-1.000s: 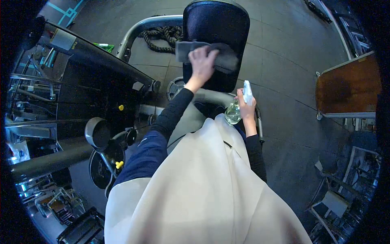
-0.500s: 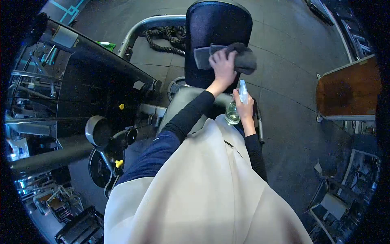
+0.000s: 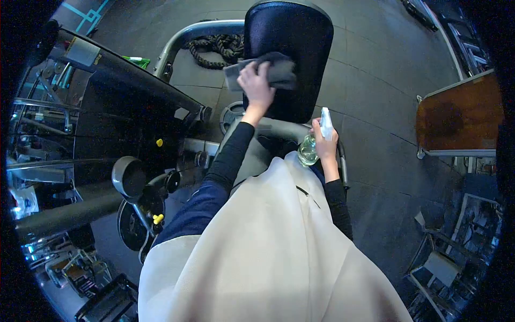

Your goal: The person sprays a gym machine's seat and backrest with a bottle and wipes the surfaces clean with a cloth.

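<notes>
A dark grey cloth (image 3: 281, 72) lies against the black padded backrest (image 3: 306, 53), over its left edge. My left hand (image 3: 257, 87) presses on the cloth with its fingers gripping it. Lower right, near the base of the backrest, my right hand (image 3: 326, 145) holds a clear spray bottle (image 3: 307, 151) by its neck, with the white spray head pointing up. Some pale liquid shows in the bottle. Behind my forearms is the grey seat (image 3: 241, 147) of the machine, partly hidden by my arms and the light garment.
A curved metal frame (image 3: 188, 33) and a coiled black rope (image 3: 217, 49) are beyond the left hand. Machine parts with a round pad (image 3: 127, 176) and yellow knobs (image 3: 158, 219) fill the left side. A brown board (image 3: 458, 115) stands at the right.
My left hand has moved left with the cloth, from the middle and right edge of the backrest to its left edge. My right hand and the bottle have shifted only slightly.
</notes>
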A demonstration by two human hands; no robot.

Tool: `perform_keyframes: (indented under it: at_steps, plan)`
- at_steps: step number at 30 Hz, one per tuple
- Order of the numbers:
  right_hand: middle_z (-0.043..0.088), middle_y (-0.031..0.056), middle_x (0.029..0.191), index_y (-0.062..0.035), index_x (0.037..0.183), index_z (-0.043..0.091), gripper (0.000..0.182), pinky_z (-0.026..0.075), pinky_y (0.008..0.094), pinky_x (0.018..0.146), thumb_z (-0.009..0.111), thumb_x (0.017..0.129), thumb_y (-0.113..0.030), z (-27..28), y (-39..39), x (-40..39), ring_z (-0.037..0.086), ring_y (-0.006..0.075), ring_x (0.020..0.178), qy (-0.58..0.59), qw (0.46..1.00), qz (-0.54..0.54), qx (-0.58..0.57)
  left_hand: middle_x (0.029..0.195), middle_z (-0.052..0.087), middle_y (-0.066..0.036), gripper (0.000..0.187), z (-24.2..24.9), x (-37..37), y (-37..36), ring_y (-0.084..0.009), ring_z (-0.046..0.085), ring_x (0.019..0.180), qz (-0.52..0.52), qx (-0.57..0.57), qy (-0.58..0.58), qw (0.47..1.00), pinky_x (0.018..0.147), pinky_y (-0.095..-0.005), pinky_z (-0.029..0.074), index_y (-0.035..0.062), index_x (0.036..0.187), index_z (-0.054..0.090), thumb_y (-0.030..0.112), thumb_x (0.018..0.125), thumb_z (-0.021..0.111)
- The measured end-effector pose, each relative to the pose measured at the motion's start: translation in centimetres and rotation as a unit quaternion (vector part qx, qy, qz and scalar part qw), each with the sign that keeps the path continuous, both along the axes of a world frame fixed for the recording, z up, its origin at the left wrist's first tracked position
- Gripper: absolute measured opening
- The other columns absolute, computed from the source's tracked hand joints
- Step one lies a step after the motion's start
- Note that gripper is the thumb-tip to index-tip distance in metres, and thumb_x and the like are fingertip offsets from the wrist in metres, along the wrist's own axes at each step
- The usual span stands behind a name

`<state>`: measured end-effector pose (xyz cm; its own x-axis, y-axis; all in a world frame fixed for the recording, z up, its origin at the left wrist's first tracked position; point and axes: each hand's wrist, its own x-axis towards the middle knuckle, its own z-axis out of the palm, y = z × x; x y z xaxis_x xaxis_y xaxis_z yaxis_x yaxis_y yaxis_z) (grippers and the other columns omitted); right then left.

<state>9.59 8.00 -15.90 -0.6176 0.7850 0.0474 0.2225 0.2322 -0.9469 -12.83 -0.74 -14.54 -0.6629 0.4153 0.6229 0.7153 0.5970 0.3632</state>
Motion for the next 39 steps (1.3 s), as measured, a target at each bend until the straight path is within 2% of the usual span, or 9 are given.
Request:
perform_keyframes:
  at_steps: [8,9,12,16,17,23,30,33,39]
  plan:
    - [0.068,0.0090,0.073,0.0000,0.095,0.067,0.030,0.051,0.0308,0.068,0.066,0.090,-0.030,-1.8,0.9,-0.6,0.067,0.0158,0.071,0.003,1.000,-0.004,-0.026,0.117,0.044,-0.022,0.062,-2.8,-2.5,-2.6,-0.0449,0.043,0.110,0.087,0.127,-0.135,0.979,0.091,-0.0540,0.037,-0.0012,0.125,0.042,0.008,0.067,0.063]
    - [0.068,0.0093,0.073,0.0001,0.095,0.067,0.031,0.051,0.0308,0.068,0.066,0.089,-0.030,-2.0,1.0,-0.6,0.067,0.0159,0.071,-0.004,1.000,-0.005,-0.021,0.118,0.044,-0.019,0.068,-1.7,-1.0,-1.4,-0.0430,0.041,0.111,0.111,0.127,-0.157,0.973,0.090,-0.0524,0.037,0.0036,0.126,0.042,0.003,0.061,0.060]
    - [0.068,0.0103,0.073,0.0004,0.096,0.067,0.031,0.051,0.0315,0.067,0.066,0.089,-0.030,-2.5,1.2,-0.8,0.067,0.0166,0.069,-0.007,1.000,-0.005,-0.014,0.124,0.040,-0.019,0.078,-1.6,2.1,1.8,-0.0407,0.039,0.114,0.105,0.032,-0.151,0.982,0.093,-0.0557,0.033,0.0084,0.129,0.040,0.011,0.059,0.073]
    - [0.068,0.0119,0.072,0.0004,0.094,0.067,0.034,0.051,0.0330,0.065,0.066,0.089,-0.033,-1.5,0.9,-0.8,0.067,0.0190,0.069,-0.008,1.000,0.002,-0.022,0.121,0.043,-0.016,0.082,-0.8,7.0,5.4,-0.0359,0.039,0.116,-0.047,-0.093,-0.073,0.992,0.096,-0.0532,0.031,0.0132,0.128,0.046,0.024,0.055,0.082]
    - [0.068,0.0125,0.072,0.0004,0.094,0.067,0.035,0.051,0.0333,0.065,0.066,0.089,-0.034,-1.0,0.8,-0.6,0.067,0.0195,0.069,-0.024,1.000,0.002,-0.013,0.121,0.044,-0.017,0.079,-1.2,7.9,6.2,-0.0366,0.039,0.115,-0.092,-0.067,-0.066,0.991,0.095,-0.0523,0.031,0.0151,0.124,0.051,0.016,0.050,0.081]
    - [0.068,0.0158,0.075,0.0006,0.094,0.068,0.036,0.051,0.0368,0.066,0.064,0.090,-0.035,-1.7,0.8,0.0,0.068,0.0245,0.071,-0.018,1.000,-0.002,0.017,0.119,0.051,-0.007,0.071,-2.2,7.0,5.4,-0.0306,0.046,0.110,-0.258,-0.110,0.052,0.958,0.092,-0.0523,0.032,0.0235,0.122,0.057,0.016,0.055,0.079]
    - [0.065,0.0141,0.071,-0.0014,0.093,0.066,0.024,0.051,0.0347,0.065,0.067,0.089,-0.025,0.3,0.0,-0.3,0.067,0.0224,0.067,0.010,0.999,0.007,0.036,0.114,0.052,-0.011,0.067,-0.1,3.6,2.1,-0.0309,0.047,0.107,-0.110,-0.050,0.009,0.993,0.086,-0.0447,0.035,0.0196,0.117,0.059,0.010,0.053,0.078]
    - [0.065,0.0107,0.071,-0.0010,0.093,0.066,0.026,0.050,0.0317,0.065,0.065,0.090,-0.027,-1.2,0.6,0.1,0.065,0.0174,0.067,0.041,0.999,-0.009,-0.005,0.119,0.048,-0.014,0.077,-0.4,2.1,0.5,-0.0347,0.044,0.113,-0.070,-0.030,-0.029,0.997,0.091,-0.0456,0.035,0.0169,0.122,0.054,0.008,0.051,0.081]
    - [0.065,0.0043,0.072,0.0018,0.099,0.064,0.029,0.048,0.0256,0.063,0.063,0.093,-0.027,-1.4,1.0,0.7,0.062,0.0103,0.067,0.029,0.999,-0.007,-0.026,0.121,0.046,-0.016,0.072,-2.1,0.6,-1.2,-0.0382,0.044,0.111,0.064,0.086,-0.083,0.991,0.091,-0.0474,0.036,0.0112,0.122,0.050,0.001,0.054,0.072]
